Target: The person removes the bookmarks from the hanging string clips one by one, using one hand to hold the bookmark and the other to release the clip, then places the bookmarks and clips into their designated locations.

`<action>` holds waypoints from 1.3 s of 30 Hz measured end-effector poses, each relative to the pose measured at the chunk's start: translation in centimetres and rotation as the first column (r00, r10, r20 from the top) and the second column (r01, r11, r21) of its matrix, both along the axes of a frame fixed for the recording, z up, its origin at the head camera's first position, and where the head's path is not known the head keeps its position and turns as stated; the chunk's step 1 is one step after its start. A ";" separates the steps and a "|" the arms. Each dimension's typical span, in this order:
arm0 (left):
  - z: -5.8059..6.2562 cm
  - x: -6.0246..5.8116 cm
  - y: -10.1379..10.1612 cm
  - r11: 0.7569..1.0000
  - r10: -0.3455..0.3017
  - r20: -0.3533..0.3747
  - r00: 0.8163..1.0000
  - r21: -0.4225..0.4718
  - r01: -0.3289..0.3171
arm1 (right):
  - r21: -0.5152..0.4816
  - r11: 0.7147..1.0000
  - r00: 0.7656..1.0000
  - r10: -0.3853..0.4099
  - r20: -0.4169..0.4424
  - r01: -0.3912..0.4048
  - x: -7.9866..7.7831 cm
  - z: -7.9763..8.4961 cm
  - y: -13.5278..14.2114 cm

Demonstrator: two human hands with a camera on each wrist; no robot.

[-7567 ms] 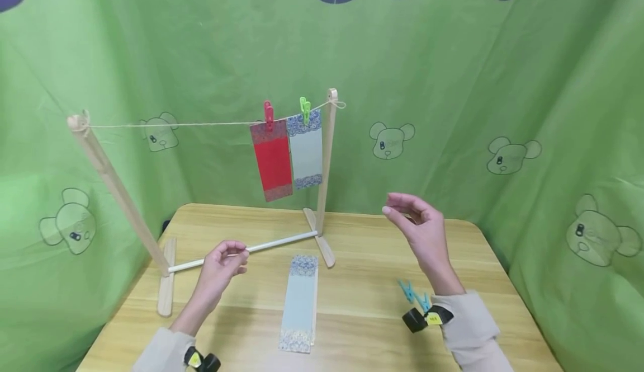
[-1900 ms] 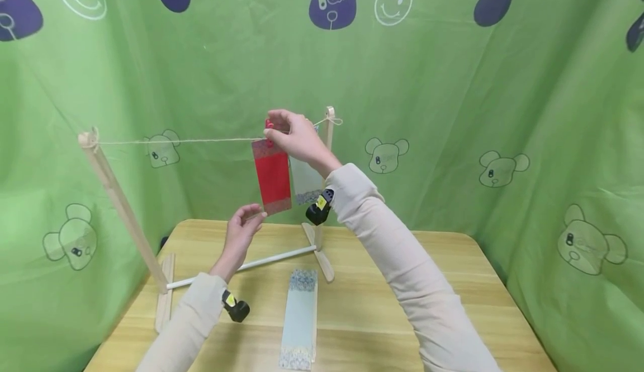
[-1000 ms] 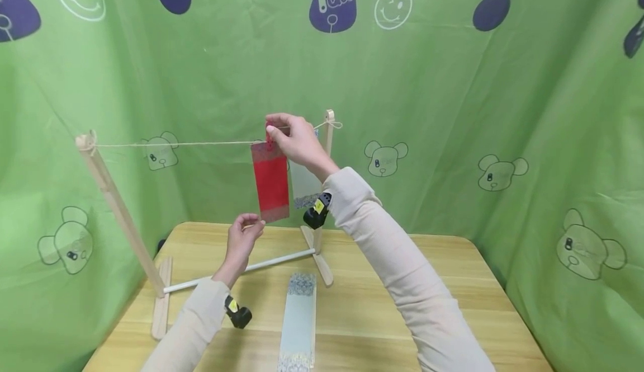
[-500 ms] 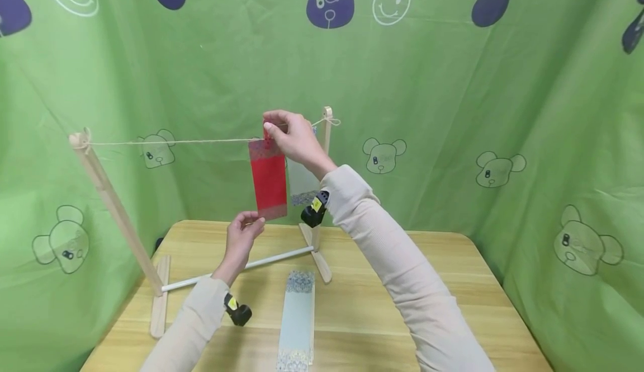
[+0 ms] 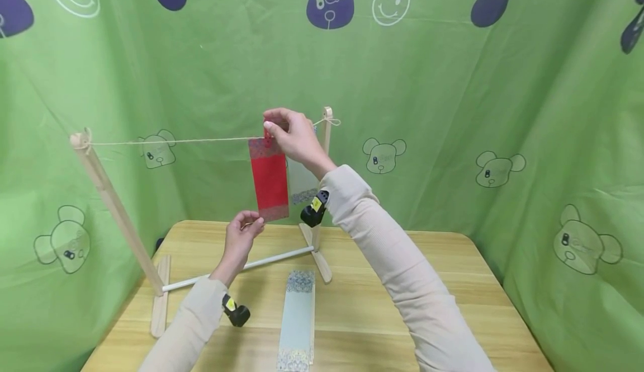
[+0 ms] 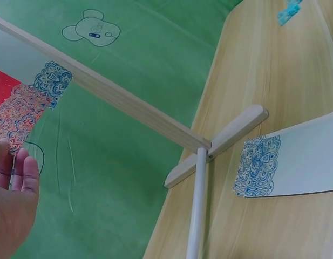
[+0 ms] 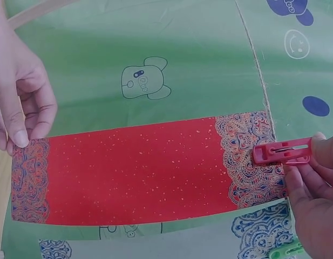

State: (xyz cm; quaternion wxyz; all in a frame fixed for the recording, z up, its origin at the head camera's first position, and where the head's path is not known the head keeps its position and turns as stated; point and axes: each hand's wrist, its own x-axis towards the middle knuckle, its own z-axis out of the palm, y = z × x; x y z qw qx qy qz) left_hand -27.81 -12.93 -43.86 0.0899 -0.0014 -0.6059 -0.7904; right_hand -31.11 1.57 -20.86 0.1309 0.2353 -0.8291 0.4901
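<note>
A red paper strip [image 5: 269,183] with patterned ends hangs from the twine line [image 5: 191,141]. My left hand [image 5: 239,240] pinches its lower left corner between thumb and fingers. Up at the line, my right hand [image 5: 300,141] pinches the handles of a red clothespin [image 7: 279,152], whose other end sits over the strip's top edge and the twine. Just right of it hangs a pale blue strip [image 5: 303,179], partly hidden by the right hand and forearm. Its green clothespin [image 7: 287,250] shows only at the bottom of the right wrist view.
Two wooden posts [image 5: 115,210] on feet, joined by a white rod [image 5: 276,258], hold the line above a wooden table [image 5: 402,282]. Stacked pale blue strips [image 5: 297,319] lie in front. Blue clothespins [image 6: 289,12] lie farther right. A green curtain [image 5: 427,81] surrounds the table.
Both hands, empty above the table at first, have risen to the red strip: the left at its lower corner, the right at its clothespin. Over the last second they have barely moved.
</note>
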 end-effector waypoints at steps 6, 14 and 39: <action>0.3 0.2 0.0 0.998 0.010 -0.026 1.000 -0.056 -0.011 | -0.025 1.000 0.999 -0.012 -0.034 0.011 -0.1 0.0 -0.1; 0.5 0.2 0.0 0.997 0.031 -0.036 0.999 -0.065 -0.034 | -0.074 0.997 0.998 -0.034 -0.056 0.030 -0.1 0.1 -0.2; 0.2 0.3 -0.7 0.997 0.044 -0.041 0.998 -0.061 -0.046 | -0.191 0.981 0.979 -0.080 -0.188 0.044 0.1 0.5 -0.5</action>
